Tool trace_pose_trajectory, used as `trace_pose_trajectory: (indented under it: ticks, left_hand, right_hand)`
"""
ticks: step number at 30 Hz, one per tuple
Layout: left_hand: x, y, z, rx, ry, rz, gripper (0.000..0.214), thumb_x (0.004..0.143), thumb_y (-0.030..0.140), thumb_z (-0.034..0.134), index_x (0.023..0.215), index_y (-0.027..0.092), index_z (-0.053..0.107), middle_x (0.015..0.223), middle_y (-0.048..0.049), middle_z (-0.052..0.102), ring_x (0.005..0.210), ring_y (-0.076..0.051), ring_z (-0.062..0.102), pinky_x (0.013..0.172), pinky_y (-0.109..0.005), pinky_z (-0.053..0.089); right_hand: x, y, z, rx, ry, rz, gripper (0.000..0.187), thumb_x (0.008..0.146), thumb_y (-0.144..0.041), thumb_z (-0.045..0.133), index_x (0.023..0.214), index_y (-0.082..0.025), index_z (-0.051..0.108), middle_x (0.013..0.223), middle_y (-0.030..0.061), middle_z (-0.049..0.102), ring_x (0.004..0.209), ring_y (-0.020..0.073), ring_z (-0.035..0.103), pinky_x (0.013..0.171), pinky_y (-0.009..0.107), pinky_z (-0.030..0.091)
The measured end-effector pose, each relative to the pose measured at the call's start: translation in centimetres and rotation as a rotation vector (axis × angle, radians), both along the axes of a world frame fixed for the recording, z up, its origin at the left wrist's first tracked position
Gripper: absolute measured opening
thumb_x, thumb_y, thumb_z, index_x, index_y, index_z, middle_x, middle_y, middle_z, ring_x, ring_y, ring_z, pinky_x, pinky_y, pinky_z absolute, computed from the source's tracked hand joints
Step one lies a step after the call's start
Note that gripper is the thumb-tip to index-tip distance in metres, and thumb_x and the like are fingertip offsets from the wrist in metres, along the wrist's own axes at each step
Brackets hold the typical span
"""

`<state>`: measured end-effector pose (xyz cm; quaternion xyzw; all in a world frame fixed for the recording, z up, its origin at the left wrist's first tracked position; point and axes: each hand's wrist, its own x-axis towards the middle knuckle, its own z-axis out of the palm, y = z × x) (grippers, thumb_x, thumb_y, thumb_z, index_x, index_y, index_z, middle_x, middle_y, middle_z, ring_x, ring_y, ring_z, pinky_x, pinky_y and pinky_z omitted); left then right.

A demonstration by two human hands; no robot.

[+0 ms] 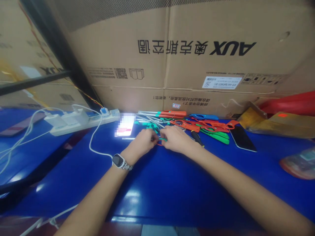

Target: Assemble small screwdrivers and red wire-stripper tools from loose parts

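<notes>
My left hand (142,141), with a watch (118,160) on its wrist, is closed in a pinch; what its fingertips hold is hidden. Facing it, my right hand (175,138) pinches a small green piece (162,139). A thin red strand (159,144) shows just below the fingertips. Behind both hands lies a pile of metal rods with green ends (147,124). Orange long-necked lighters (173,114) lie at the back, beside orange handle shells (214,124), a blue shell (204,117) and green shells (216,135). Right of my right hand rests a black-and-yellow screwdriver (197,137).
A lit phone (126,125) lies left of the pile, and a dark phone (243,138) to its right. A power strip (81,126) with chargers and white cables occupies the left. At right are a clear container (300,164) and an open carton (270,126). Cardboard (172,72) walls the back.
</notes>
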<state>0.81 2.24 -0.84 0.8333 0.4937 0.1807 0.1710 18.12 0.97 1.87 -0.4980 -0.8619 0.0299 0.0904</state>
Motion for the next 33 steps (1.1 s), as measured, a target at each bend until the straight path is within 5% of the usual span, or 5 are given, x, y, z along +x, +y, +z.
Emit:
trace_pose_trajectory:
  ticks: [7, 12, 18, 23, 33]
  left_hand:
    - [0.2, 0.0, -0.7, -0.001, -0.023, 0.002, 0.020, 0.076, 0.003, 0.057, 0.075, 0.017, 0.070, 0.085, -0.0069, 0.072, 0.079, -0.021, 0.066, 0.074, -0.030, 0.048]
    - [0.2, 0.0, -0.4, 0.009, -0.001, -0.007, 0.015, 0.079, 0.006, 0.058, 0.082, 0.017, 0.067, 0.084, -0.0061, 0.069, 0.079, -0.021, 0.065, 0.073, -0.030, 0.048]
    - [0.4, -0.8, 0.7, 0.137, 0.057, -0.063, 0.011, 0.083, 0.012, 0.061, 0.091, 0.019, 0.063, 0.106, -0.0074, 0.060, 0.096, -0.023, 0.061, 0.084, -0.035, 0.050]
    - [0.5, -1.3, 1.2, 0.224, 0.146, -0.123, 0.013, 0.086, 0.015, 0.061, 0.098, 0.020, 0.065, 0.115, -0.0090, 0.055, 0.108, -0.027, 0.054, 0.092, -0.042, 0.048]
    - [1.0, -2.5, 2.0, 0.217, 0.308, -0.246, 0.037, 0.087, 0.011, 0.052, 0.114, 0.028, 0.072, 0.118, -0.0090, 0.055, 0.112, -0.028, 0.052, 0.089, -0.042, 0.047]
  right_hand:
    - [-1.1, -0.3, 1.6, -0.052, -0.151, -0.018, 0.011, 0.080, -0.013, 0.062, 0.082, -0.018, 0.072, 0.080, 0.0115, 0.072, 0.079, 0.0277, 0.068, 0.065, 0.033, 0.043]
    - [-0.5, -1.0, 0.2, 0.062, -0.153, 0.075, 0.021, 0.085, -0.006, 0.055, 0.092, -0.012, 0.073, 0.095, 0.0162, 0.070, 0.091, 0.0292, 0.066, 0.079, 0.038, 0.044]
    - [2.9, -1.7, -2.6, -0.001, 0.131, 0.119, 0.026, 0.096, -0.022, 0.051, 0.113, -0.022, 0.070, 0.092, 0.0071, 0.063, 0.092, 0.0224, 0.059, 0.080, 0.036, 0.041]
    - [5.2, -1.7, -3.2, -0.009, 0.377, 0.094, 0.041, 0.089, -0.011, 0.054, 0.129, -0.021, 0.059, 0.099, 0.0054, 0.062, 0.094, 0.0191, 0.058, 0.088, 0.037, 0.040]
    - [7.1, -1.8, -2.9, 0.196, 0.173, 0.089, 0.029, 0.095, -0.025, 0.053, 0.120, -0.021, 0.066, 0.115, 0.0116, 0.060, 0.111, 0.0269, 0.053, 0.092, 0.043, 0.038]
